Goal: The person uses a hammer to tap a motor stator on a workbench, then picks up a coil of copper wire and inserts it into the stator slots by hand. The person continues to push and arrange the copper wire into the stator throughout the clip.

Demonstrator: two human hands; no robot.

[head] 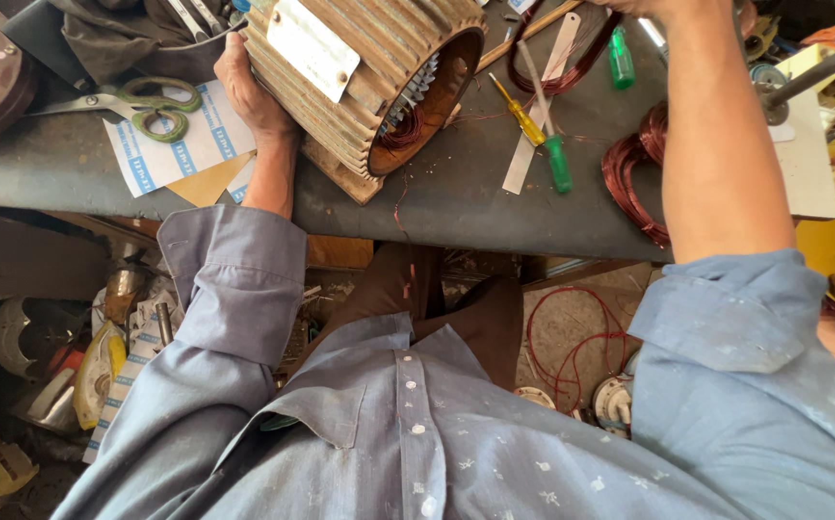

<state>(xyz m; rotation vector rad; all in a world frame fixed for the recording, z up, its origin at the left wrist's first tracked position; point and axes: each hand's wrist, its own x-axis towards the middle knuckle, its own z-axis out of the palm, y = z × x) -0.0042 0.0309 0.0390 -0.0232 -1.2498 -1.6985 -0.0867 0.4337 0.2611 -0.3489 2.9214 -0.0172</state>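
**Ribbed motor housing steadied on a crowded workbench**

You lean over a dark workbench [71, 169], your blue shirt sleeves filling the near part of the view. On the bench, left of centre and toward the far edge, the ribbed motor housing [360, 77] lies on its side, its open end facing right and showing copper windings inside. Your left hand [249, 91] is pressed flat against the housing's left flank, fingers wrapped over the ribs and gripping it. Your right arm stretches to the far right of the bench; the right hand [663, 6] is cut off by the frame's top edge, so you cannot tell whether it is open or closed. Just left of that forearm sits a coil of copper wire [634, 173], with a white strip [538, 120] lying beside it. Left of your left hand, green-handled scissors [143, 106] rest on printed papers [201, 144]. Between housing and coil lie a green-handled screwdriver [554, 154] and a smaller yellow-handled screwdriver [519, 111].
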